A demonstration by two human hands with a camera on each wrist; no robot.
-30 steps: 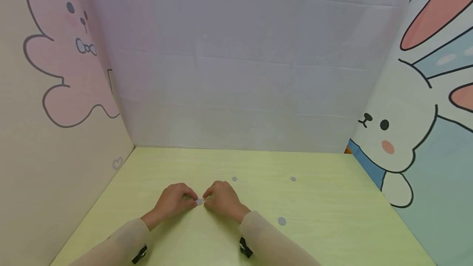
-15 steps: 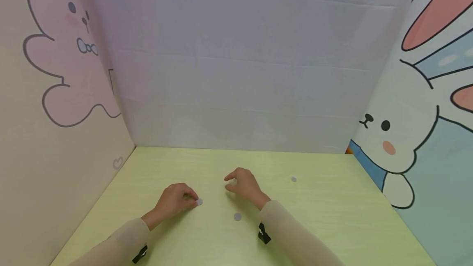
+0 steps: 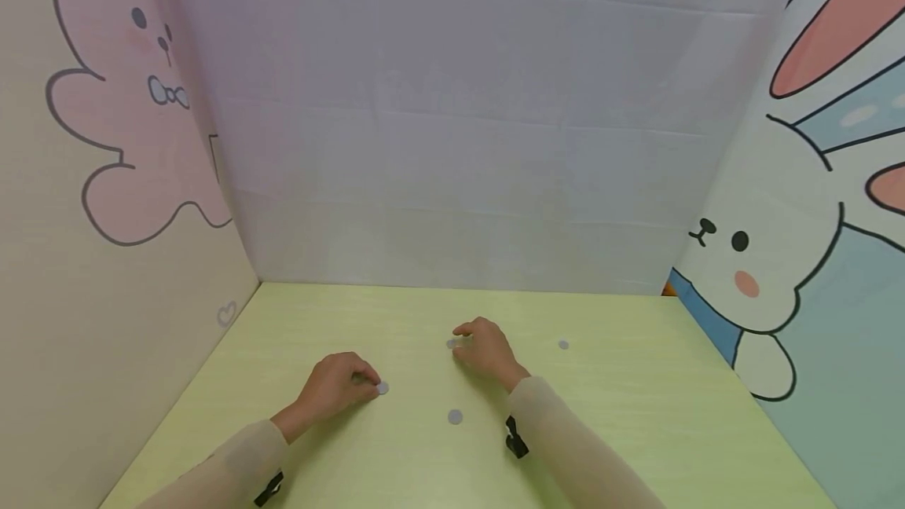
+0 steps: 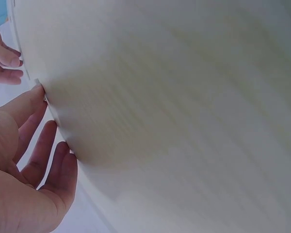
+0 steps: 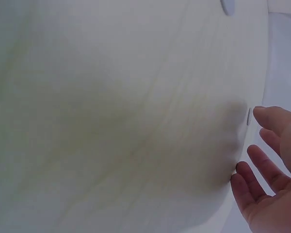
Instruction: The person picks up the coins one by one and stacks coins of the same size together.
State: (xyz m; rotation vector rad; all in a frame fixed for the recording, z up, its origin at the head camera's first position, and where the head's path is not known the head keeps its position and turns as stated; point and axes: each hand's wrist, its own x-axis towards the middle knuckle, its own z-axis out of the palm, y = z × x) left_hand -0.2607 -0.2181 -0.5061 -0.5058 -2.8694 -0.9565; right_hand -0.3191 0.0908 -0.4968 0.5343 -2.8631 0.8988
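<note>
In the head view my left hand holds a small grey disc at its edge, thumb and forefinger meeting there on the table. The left wrist view shows the same disc edge-on at the fingertips. Farther back, my right hand has thumb and fingers apart beside a smaller grey disc. That disc lies flat close to a fingertip in the right wrist view; whether they touch I cannot tell. Nothing is visibly gripped by the right hand.
Another grey disc lies on the pale green table between the forearms. One more small disc is at the back right. A white cloth wall stands behind, with printed walls at both sides.
My right hand has moved from beside the left hand, back and right to the rear disc. A disc between the forearms came into sight; the right forearm now covers another. My left hand stayed put.
</note>
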